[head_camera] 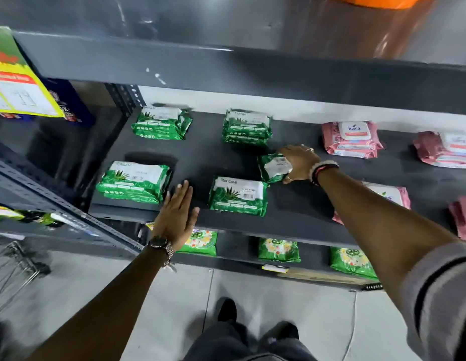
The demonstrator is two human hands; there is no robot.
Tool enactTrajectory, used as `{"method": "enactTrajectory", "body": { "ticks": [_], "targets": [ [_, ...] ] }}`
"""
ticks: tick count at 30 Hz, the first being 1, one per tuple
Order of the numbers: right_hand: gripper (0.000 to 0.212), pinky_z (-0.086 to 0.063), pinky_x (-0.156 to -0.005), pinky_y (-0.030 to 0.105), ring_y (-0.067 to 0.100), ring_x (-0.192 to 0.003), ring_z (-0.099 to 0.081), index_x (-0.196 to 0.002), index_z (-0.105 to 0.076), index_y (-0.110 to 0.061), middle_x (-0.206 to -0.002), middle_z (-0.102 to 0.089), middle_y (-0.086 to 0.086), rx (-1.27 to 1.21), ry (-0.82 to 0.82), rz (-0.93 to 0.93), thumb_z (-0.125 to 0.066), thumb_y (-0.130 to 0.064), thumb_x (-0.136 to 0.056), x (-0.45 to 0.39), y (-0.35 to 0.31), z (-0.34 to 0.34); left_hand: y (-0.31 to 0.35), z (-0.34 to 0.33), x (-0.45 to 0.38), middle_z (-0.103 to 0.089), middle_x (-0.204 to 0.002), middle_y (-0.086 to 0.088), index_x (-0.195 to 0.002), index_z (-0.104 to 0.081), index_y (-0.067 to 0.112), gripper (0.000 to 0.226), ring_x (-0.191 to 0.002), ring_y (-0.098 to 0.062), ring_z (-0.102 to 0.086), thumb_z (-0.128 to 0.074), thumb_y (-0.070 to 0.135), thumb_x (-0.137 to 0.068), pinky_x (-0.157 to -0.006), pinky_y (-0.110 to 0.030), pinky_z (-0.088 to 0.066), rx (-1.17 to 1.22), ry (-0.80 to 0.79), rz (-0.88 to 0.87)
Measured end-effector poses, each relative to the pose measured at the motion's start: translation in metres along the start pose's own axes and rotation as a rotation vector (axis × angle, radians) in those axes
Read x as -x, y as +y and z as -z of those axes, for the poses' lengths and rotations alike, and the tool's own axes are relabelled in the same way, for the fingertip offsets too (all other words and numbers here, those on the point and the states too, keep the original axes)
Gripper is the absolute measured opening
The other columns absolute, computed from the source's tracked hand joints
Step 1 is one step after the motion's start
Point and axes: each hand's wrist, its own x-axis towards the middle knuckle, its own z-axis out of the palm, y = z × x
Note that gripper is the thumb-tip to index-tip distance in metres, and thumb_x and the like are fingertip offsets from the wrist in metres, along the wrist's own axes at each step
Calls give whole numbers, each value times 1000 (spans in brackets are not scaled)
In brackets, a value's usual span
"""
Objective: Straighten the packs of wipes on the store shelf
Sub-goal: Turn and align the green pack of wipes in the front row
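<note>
- The shelf [291,209] holds green packs in two rows at the left and pink packs [353,139] at the right, all lying flat.
- One skewed pack [274,168] sits turned off square, at about 1 o'clock from the front middle pack [238,195] and nearly touching it, below the back stack [247,127].
- The right hand [299,161] clasps the skewed pack from its right end: fingers over the top edge, thumb under the near edge.
- To do this step well, I judge it should turn the pack square and slide it, not lift it, towards 12 o'clock to line up with the stack.
- The left hand [175,217] hovers flat with fingers together, holding nothing, just right of the front left pack [134,182]; it could steady that row.
</note>
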Motion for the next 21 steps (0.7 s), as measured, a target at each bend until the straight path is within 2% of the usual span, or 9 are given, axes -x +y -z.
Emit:
{"method": "enactTrajectory", "body": {
  "ticks": [3,7,10,15,21],
  "targets": [
    [95,-36,-109,47,36,-130,-42,-141,-37,-11,-140,-46,17,-53,42,-61,-85,-32,-62,11,-5,1,-7,-10,-1,-26,-153,-15,-143,-33,-3,63,-140,-28,-25,-24,38,-96,-115,-42,-9,-3,-24,-28],
    [92,-41,-104,49,34,-125,-42,-136,-43,-11,-134,-52,15,-107,153,-93,-84,-39,-59,34,-18,13,-10,-15,2,-32,-150,-16,-140,-40,-2,59,-137,-29,-33,-27,35,-95,-113,-41,-12,-16,-16,-36],
    [86,-41,-105,50,32,-125,-43,-135,-44,-14,-133,-52,13,-101,207,-46,-82,-41,-62,52,-47,20,-8,-16,4,-30,-152,-14,-141,-38,0,58,-138,-27,-31,-28,34,-95,-114,-41,-12,-15,15,-31],
    [84,-45,-101,44,24,-117,-50,-134,-41,-18,-129,-54,5,-71,166,35,-78,-48,-64,57,-102,9,-7,-16,3,-34,-151,-13,-140,-42,2,57,-137,-27,-33,-32,32,-93,-114,-41,-17,20,33,-7],
    [79,-41,-102,42,26,-119,-47,-130,-45,-16,-125,-54,5,-25,145,35,-76,-46,-64,42,-134,-12,-7,-15,2,-35,-150,-13,-140,-42,3,57,-136,-27,-34,-34,33,-91,-113,-42,-20,25,38,-8]
  ]
}}
